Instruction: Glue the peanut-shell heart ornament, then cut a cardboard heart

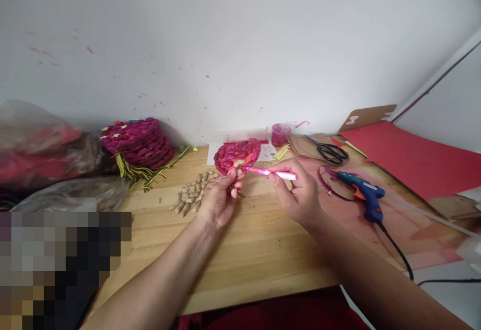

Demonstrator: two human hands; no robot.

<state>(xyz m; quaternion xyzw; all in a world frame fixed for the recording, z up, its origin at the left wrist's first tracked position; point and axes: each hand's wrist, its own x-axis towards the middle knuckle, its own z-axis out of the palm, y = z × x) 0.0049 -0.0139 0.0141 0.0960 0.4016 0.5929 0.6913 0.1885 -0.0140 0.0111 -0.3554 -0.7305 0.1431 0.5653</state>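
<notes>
My left hand (221, 192) grips the lower edge of a red round craft piece (237, 154) covered with magenta-painted peanuts. A couple of peanuts near my thumb are still pale and unpainted. In my right hand (298, 190) is a white and pink paintbrush (280, 175), its tip against the piece beside those pale peanuts. Beside my left hand a pile of loose peanuts (193, 190) lies on the wooden table (240, 265). Behind the piece is a white printed sheet (214, 153), and a clear cup of magenta paint (280, 133) stands to its right.
Stacked magenta peanut pieces (139, 142) with yellow-green strings stand at left, near plastic bags (71, 190). To the right lie black scissors (330, 152), a blue glue gun (364, 195) with its cord, and red sheets (417, 154). A paint-spattered wall (225, 44) rises behind.
</notes>
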